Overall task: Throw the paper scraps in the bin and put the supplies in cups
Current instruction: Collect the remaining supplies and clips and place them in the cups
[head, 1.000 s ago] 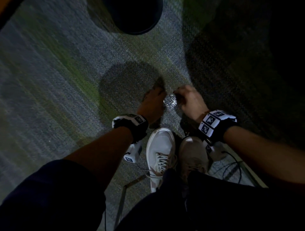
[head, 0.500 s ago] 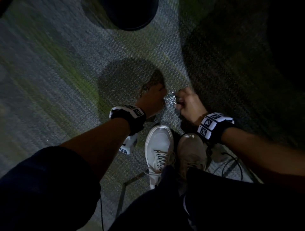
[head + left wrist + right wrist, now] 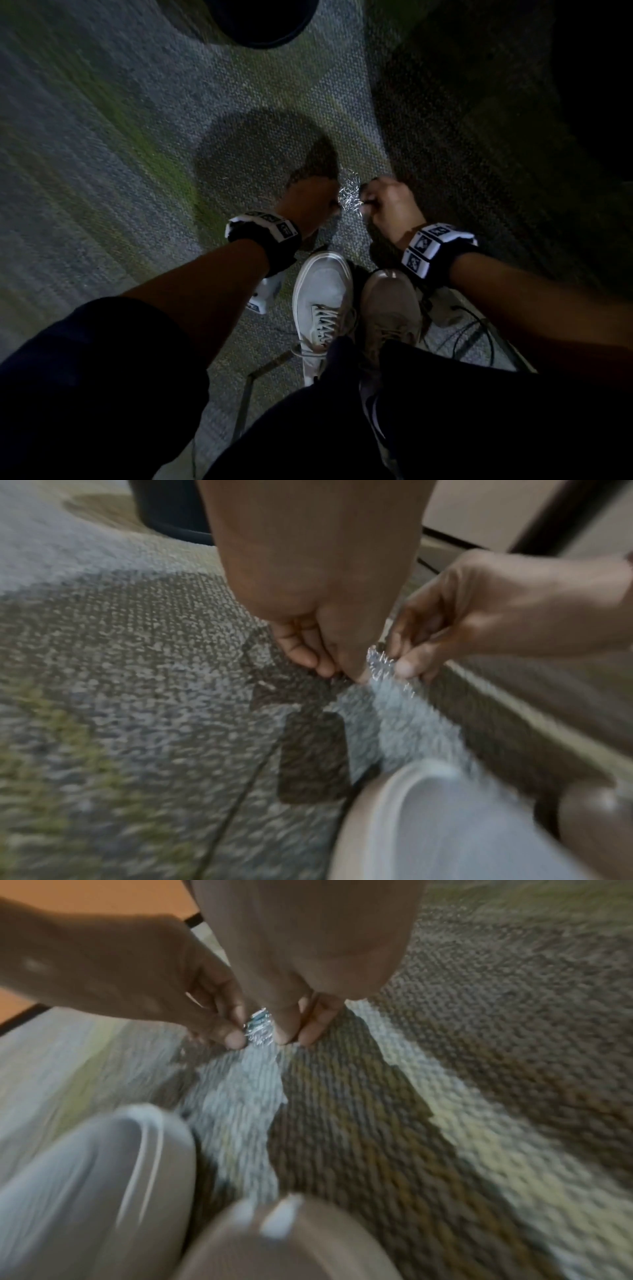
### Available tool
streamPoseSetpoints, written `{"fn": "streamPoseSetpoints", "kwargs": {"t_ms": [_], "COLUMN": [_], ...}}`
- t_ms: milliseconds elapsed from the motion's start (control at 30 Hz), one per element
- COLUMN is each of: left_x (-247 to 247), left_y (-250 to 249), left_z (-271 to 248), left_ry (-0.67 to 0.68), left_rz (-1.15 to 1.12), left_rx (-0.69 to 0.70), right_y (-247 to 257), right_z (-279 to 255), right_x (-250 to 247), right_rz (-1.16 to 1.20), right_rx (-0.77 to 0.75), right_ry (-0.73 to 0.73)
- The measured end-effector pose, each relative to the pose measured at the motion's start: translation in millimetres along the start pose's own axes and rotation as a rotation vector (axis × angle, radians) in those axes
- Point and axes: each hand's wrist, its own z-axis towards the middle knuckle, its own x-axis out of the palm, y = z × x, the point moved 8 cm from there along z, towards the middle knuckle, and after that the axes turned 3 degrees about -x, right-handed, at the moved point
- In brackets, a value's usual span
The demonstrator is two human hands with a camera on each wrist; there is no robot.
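Observation:
A shiny silver clump of small metal pieces (image 3: 348,192) sits low over the carpet, just ahead of my shoes. My left hand (image 3: 329,202) closes on it from the left, fingers curled, thumb tip against the clump (image 3: 380,666). My right hand (image 3: 366,198) pinches it from the right between thumb and fingers. In the right wrist view the clump (image 3: 258,1030) shows in the narrow gap between both hands' fingertips (image 3: 236,1042). Whether the clump still touches the floor cannot be told. The dark round bin (image 3: 260,20) stands on the carpet farther ahead.
Grey and green carpet (image 3: 120,154) lies all around, dim at the right. My white shoes (image 3: 322,294) stand right behind the hands. A thin metal frame bar (image 3: 246,394) and black cables (image 3: 479,329) lie by my feet.
Both hands have drifted slightly forward, away from the shoes, with the clump between them. The clump looked round before and is now ragged and spiky.

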Motion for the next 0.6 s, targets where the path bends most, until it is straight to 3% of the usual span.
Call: {"fn": "streamPoseSetpoints", "kwargs": {"t_ms": [200, 300, 433, 600], "left_x": [-34, -41, -22, -7], "left_y": [16, 36, 43, 12], "left_z": [2, -7, -13, 3], "left_ry": [-0.114, -0.051, 0.109, 0.088], "left_rz": [-0.173, -0.133, 0.070, 0.134], "left_rx": [-0.022, -0.036, -0.049, -0.026], "right_y": [-14, -33, -24, -12], "right_z": [-2, -15, -16, 1], "right_x": [-23, -21, -5, -3], "right_rz": [0.039, 0.012, -0.127, -0.181], "right_rx": [0.089, 0.169, 0.135, 0.177], "right_ry": [0.019, 0.098, 0.177, 0.102]}}
